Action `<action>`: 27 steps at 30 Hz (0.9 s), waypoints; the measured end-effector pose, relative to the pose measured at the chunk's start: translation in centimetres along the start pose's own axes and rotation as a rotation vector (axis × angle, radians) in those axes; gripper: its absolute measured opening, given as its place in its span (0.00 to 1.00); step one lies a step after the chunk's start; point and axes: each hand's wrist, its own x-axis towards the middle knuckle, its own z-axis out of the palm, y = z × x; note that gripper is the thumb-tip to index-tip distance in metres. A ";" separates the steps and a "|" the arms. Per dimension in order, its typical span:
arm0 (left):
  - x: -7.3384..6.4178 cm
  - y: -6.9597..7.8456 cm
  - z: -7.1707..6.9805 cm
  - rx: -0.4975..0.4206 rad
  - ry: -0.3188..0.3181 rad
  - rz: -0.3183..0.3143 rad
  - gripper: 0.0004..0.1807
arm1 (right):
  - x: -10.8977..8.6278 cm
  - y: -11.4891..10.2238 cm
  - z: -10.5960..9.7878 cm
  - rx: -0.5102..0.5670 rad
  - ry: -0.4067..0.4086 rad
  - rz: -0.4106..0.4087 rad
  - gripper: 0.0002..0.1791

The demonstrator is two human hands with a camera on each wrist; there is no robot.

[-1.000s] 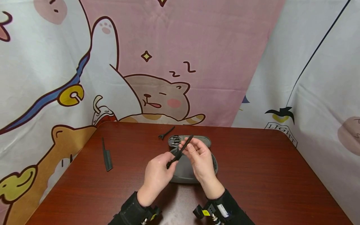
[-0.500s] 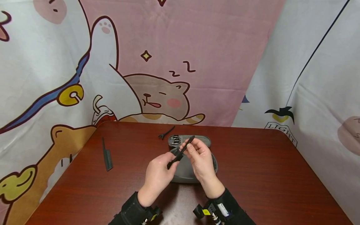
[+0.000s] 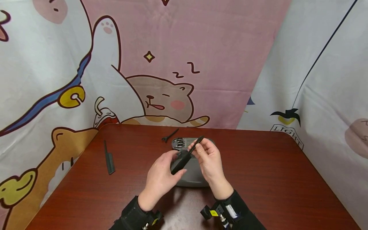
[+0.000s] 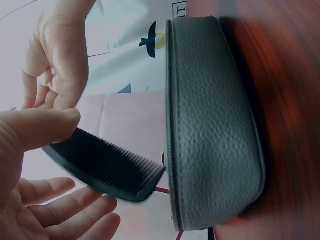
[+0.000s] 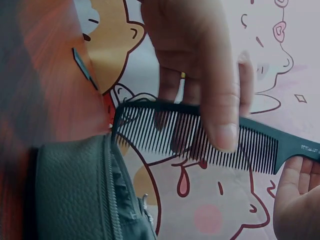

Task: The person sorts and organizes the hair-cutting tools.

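A dark comb (image 3: 182,163) is held slanted above a grey zip case (image 3: 191,180), between my two hands. My right hand (image 3: 212,161) pinches its slim handle; in the right wrist view the fingers (image 5: 295,180) are at the handle beside the teeth. My left hand (image 3: 161,174) lies loosely about the wide toothed end, thumb and fingers spread apart. The left wrist view shows its thumb (image 4: 55,125) across the comb's teeth (image 4: 105,160) and its fingers (image 4: 75,215) below the spine. Small metal tools (image 3: 179,142) sit in the case's far part.
A black hair clip (image 3: 169,136) lies behind the case on the brown table (image 3: 273,179). Over at the left rests a second comb with a thin tail (image 3: 110,163). A printed curtain (image 3: 224,64) hangs behind the table.
My right hand has moved slightly right and up with the comb's handle. My left thumb and fingers have spread from their closer grip, so more of the comb's wide part shows.
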 end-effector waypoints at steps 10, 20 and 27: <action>-0.1 -1.3 -0.3 0.043 -0.074 0.019 0.53 | 0.9 -0.9 -0.6 -0.004 -0.033 -0.075 0.09; -0.3 -3.1 0.0 0.097 -0.171 -0.018 0.63 | 1.9 -1.8 -1.7 -0.186 -0.093 -0.103 0.09; -0.1 -4.1 -0.1 0.102 -0.230 -0.040 0.63 | 2.4 -2.2 -2.2 -0.416 -0.197 -0.074 0.04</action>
